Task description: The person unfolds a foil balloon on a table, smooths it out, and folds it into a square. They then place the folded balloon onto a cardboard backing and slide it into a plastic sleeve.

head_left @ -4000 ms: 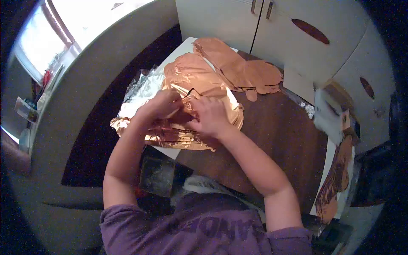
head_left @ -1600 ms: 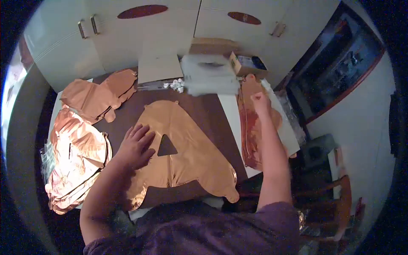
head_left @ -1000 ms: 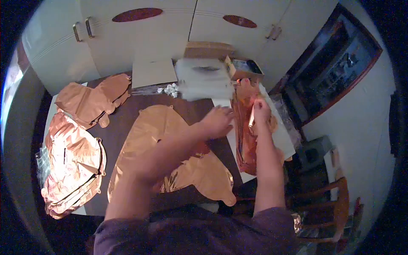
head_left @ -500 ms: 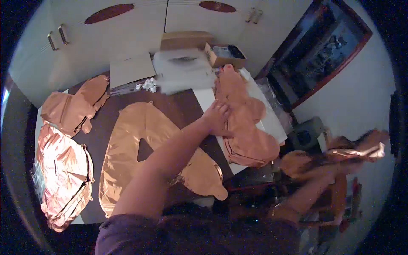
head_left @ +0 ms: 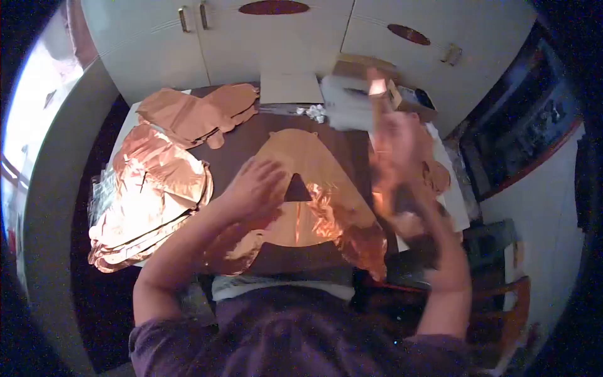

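Observation:
A flat copper-coloured foil balloon shaped like the letter A [head_left: 295,147] lies on the dark tabletop before me. My left hand [head_left: 257,188] is over its left side, fingers stretched out and holding nothing. Raised above the right part of the table, my right hand [head_left: 402,141] is smeared by motion and grips a copper foil balloon [head_left: 378,94], whose shape I cannot make out. Behind that hand is a stack of foil balloons [head_left: 438,176], partly hidden. At the left lie shiny foil balloons [head_left: 160,195], with another flat pile of foil balloons [head_left: 182,116] behind them.
At the back stand a cardboard sheet [head_left: 292,88], small white pieces [head_left: 314,113], a clear plastic bag [head_left: 348,103] and an open box [head_left: 411,100]. White cabinets [head_left: 270,44] rise behind the table. A wooden chair [head_left: 512,308] is at the right.
My left hand has left the right stack and moved left to the A balloon. My right hand has swung from the far right to above the table with its foil balloon. The view turned left.

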Action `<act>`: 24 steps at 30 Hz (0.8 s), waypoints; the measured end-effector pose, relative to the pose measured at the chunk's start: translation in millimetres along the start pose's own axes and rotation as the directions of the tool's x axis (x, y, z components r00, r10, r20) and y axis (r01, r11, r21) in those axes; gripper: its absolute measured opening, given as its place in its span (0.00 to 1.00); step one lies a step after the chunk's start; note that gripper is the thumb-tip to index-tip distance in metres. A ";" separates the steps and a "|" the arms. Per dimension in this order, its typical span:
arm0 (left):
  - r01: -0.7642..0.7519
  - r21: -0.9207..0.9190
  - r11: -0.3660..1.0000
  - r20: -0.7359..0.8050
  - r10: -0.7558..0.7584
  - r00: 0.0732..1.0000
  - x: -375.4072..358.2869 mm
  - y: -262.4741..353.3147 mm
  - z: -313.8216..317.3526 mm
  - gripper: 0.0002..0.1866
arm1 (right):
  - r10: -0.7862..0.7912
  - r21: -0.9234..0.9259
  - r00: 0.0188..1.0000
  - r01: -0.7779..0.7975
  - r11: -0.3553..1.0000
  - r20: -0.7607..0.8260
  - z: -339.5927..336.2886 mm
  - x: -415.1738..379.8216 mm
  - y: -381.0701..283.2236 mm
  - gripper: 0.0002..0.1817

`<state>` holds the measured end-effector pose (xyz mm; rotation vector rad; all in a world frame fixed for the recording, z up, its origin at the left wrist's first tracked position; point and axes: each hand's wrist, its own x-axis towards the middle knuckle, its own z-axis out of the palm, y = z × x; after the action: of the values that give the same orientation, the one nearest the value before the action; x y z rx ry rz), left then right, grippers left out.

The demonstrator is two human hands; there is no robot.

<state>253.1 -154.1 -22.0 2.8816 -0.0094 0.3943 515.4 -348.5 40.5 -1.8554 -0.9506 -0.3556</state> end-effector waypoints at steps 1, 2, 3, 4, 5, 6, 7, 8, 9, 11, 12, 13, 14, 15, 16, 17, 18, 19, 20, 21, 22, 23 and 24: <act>0.067 -0.019 0.998 -0.002 -0.067 0.998 -31.6 -12.2 1.3 0.34 | -0.070 -0.033 0.997 0.071 0.997 0.037 42.7 -3.0 -9.7 0.09; 0.084 -0.016 0.996 0.007 -0.084 0.996 -56.3 -12.9 0.2 0.34 | -0.187 -0.159 0.982 0.184 0.970 -0.004 72.6 -15.4 -31.0 0.11; 0.099 -0.009 0.995 0.014 -0.099 0.995 -77.6 -12.6 -1.7 0.34 | -0.081 -0.270 0.988 0.114 0.956 0.131 99.5 -21.6 -43.9 0.12; 0.114 -0.003 0.993 0.021 -0.114 0.993 -93.3 -11.8 -3.1 0.35 | 0.041 -0.385 0.967 0.061 0.921 0.250 123.6 -27.7 -49.3 0.13; 0.110 -0.003 0.994 -0.001 -0.110 0.994 -101.2 -10.7 -3.3 0.35 | -0.006 -0.443 0.976 0.103 0.891 0.216 147.4 -37.3 -44.9 0.13; 0.106 -0.004 0.994 -0.027 -0.106 0.994 -103.9 -9.6 -2.2 0.35 | -0.059 -0.500 0.981 0.145 0.854 0.185 171.8 -49.9 -35.7 0.13; 0.103 -0.007 0.995 -0.051 -0.103 0.993 -106.0 -8.4 0.4 0.35 | -0.111 -0.557 0.981 0.181 0.810 0.157 187.5 -61.3 -30.3 0.14; 0.124 0.021 0.992 -0.028 -0.123 0.992 -106.6 -10.1 5.1 0.35 | -0.107 -0.569 0.983 0.172 0.804 0.146 196.3 -68.9 -30.4 0.14; 0.129 0.017 0.992 -0.024 -0.128 0.991 -107.9 -12.3 7.0 0.36 | -0.103 -0.579 0.985 0.163 0.799 0.135 201.3 -73.8 -35.3 0.14; 0.140 -0.003 0.990 -0.016 -0.140 0.990 -109.0 -13.3 11.5 0.37 | 0.018 -0.536 0.969 0.121 0.835 0.247 202.5 -75.4 -36.4 0.16; 0.118 0.049 0.992 -0.067 -0.115 0.991 -108.3 -11.5 9.7 0.35 | 0.125 -0.486 0.922 0.076 0.870 0.368 188.5 -68.2 -45.0 0.19; 0.120 0.052 0.991 -0.069 -0.116 0.991 -108.0 -12.1 10.6 0.35 | 0.217 -0.442 0.848 0.022 0.897 0.484 178.8 -62.0 -46.7 0.21; 0.122 0.057 0.991 -0.070 -0.118 0.991 -108.3 -12.5 11.7 0.35 | 0.195 -0.412 0.835 0.042 0.910 0.515 173.1 -61.3 -39.7 0.23; 0.125 0.062 0.990 -0.070 -0.121 0.990 -108.8 -12.4 12.8 0.35 | 0.172 -0.381 0.820 0.060 0.923 0.546 166.4 -65.2 -31.1 0.24; 0.136 0.064 0.989 -0.065 -0.132 0.989 -108.3 -11.4 11.5 0.35 | 0.146 -0.346 0.803 0.078 0.935 0.577 163.3 -70.3 -24.4 0.25; 0.140 0.052 0.989 -0.062 -0.137 0.989 -107.3 -11.1 11.0 0.35 | 0.090 -0.335 0.815 0.132 0.933 0.572 163.0 -78.9 -18.8 0.27; 0.144 0.038 0.989 -0.056 -0.142 0.988 -106.7 -10.9 10.9 0.36 | 0.035 -0.323 0.823 0.183 0.928 0.566 163.3 -90.6 -12.7 0.28; 0.148 0.026 0.989 -0.051 -0.146 0.988 -107.0 -11.8 11.1 0.36 | -0.021 -0.311 0.829 0.233 0.921 0.559 164.5 -97.5 -10.4 0.29; 0.129 0.042 0.991 -0.064 -0.126 0.990 -108.2 -14.1 13.3 0.36 | -0.068 -0.313 0.823 0.289 0.905 0.564 165.9 -101.9 -8.4 0.30; 0.133 0.034 0.991 -0.061 -0.131 0.990 -108.7 -14.4 13.7 0.36 | -0.111 -0.316 0.814 0.341 0.885 0.570 164.3 -104.9 -10.9 0.30; 0.134 0.026 0.991 -0.058 -0.132 0.990 -108.3 -14.4 14.0 0.36 | -0.151 -0.322 0.806 0.390 0.863 0.573 162.8 -104.6 -12.7 0.31; 0.132 0.017 0.991 -0.056 -0.131 0.990 -108.2 -14.9 13.9 0.36 | -0.164 -0.294 0.776 0.413 0.862 0.608 160.5 -100.8 -14.3 0.31; 0.129 0.009 0.992 -0.047 -0.128 0.991 -108.5 -15.3 13.1 0.37 | -0.178 -0.266 0.745 0.436 0.860 0.643 156.6 -95.8 -16.1 0.31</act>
<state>152.6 -144.9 -66.6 2.8640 0.1861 0.4374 416.0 -253.1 -82.0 -2.2403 -1.7594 -0.1603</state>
